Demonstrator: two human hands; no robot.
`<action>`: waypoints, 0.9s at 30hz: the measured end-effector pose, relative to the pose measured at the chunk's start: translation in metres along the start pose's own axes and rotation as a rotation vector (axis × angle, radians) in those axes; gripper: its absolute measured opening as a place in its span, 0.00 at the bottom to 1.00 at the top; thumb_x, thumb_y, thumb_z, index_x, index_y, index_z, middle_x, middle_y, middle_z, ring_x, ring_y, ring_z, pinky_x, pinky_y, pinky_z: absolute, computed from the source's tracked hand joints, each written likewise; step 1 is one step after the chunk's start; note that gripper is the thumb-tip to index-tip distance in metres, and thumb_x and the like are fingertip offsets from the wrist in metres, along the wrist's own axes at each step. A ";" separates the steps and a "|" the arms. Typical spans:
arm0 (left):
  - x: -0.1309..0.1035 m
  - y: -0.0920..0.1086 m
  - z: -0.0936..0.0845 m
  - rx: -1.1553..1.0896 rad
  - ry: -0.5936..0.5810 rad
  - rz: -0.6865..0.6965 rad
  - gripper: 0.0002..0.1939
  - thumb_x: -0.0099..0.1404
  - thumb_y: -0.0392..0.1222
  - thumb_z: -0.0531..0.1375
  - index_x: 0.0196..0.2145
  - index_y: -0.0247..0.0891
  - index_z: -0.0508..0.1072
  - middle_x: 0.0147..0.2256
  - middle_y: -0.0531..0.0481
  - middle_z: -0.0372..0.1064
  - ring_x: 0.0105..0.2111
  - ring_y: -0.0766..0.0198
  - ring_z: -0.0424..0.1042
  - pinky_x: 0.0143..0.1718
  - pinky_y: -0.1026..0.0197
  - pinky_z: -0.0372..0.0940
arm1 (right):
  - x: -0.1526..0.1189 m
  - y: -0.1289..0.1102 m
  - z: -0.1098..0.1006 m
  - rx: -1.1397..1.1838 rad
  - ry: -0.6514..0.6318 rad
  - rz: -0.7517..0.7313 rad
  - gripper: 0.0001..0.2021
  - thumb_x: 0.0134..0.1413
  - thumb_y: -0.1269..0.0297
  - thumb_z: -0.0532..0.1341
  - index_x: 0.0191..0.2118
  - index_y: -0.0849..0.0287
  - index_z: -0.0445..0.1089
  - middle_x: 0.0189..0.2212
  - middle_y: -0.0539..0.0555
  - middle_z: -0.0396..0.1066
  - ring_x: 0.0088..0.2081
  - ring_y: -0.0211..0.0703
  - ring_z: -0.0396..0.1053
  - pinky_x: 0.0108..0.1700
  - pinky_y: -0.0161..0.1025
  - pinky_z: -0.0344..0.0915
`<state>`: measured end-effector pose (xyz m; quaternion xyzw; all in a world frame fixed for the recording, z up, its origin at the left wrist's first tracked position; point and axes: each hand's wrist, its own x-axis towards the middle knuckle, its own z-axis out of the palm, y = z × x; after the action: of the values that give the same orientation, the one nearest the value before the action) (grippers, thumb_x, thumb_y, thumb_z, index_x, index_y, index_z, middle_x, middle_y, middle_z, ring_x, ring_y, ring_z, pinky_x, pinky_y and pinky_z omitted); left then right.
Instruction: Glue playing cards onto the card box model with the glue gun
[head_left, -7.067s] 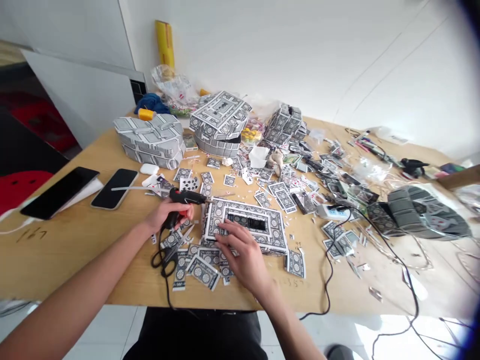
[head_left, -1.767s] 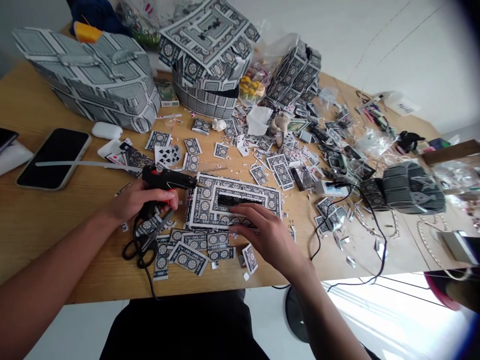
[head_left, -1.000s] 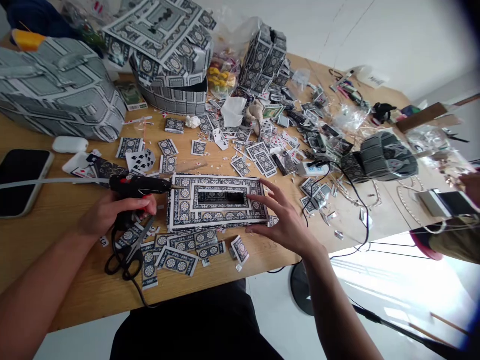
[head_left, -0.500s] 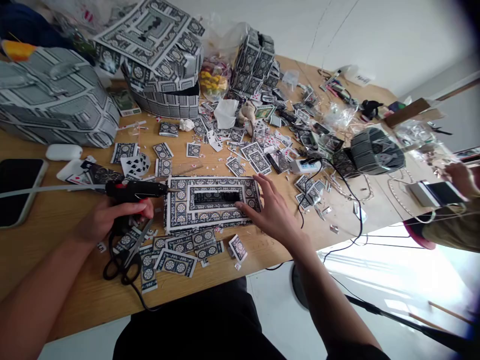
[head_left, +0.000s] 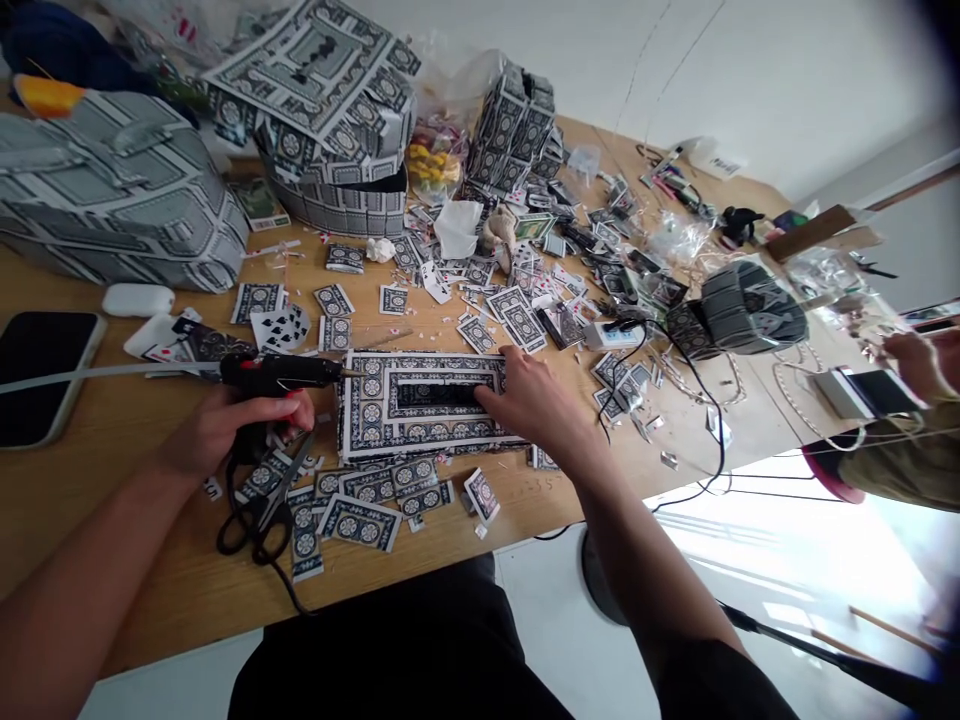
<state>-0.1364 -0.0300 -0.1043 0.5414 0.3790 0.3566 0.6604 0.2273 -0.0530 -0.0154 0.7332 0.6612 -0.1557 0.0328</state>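
Head view: the right hand, lifted and spread a second ago, came flat onto the card-covered box mid-table, fingers open, seemingly pressing. Left hand kept its closed grip on the glue gun, nozzle at the box's left edge.

The left hand is gripping a black glue gun, its nozzle touching the card-covered box; the right hand is pressing on the box's right end; scissors are lying beside loose cards; a co-worker's hand is working at the table's far right.
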 end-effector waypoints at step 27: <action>-0.001 0.002 0.002 -0.022 0.010 -0.037 0.18 0.63 0.53 0.72 0.29 0.33 0.84 0.28 0.42 0.77 0.28 0.60 0.74 0.27 0.62 0.70 | -0.010 0.022 0.001 0.114 0.124 0.043 0.32 0.64 0.54 0.58 0.66 0.71 0.69 0.62 0.75 0.72 0.60 0.70 0.73 0.62 0.59 0.68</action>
<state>-0.1353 -0.0313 -0.1016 0.5252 0.3882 0.3513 0.6709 0.2479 -0.0658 -0.0173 0.7562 0.6360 -0.1465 -0.0468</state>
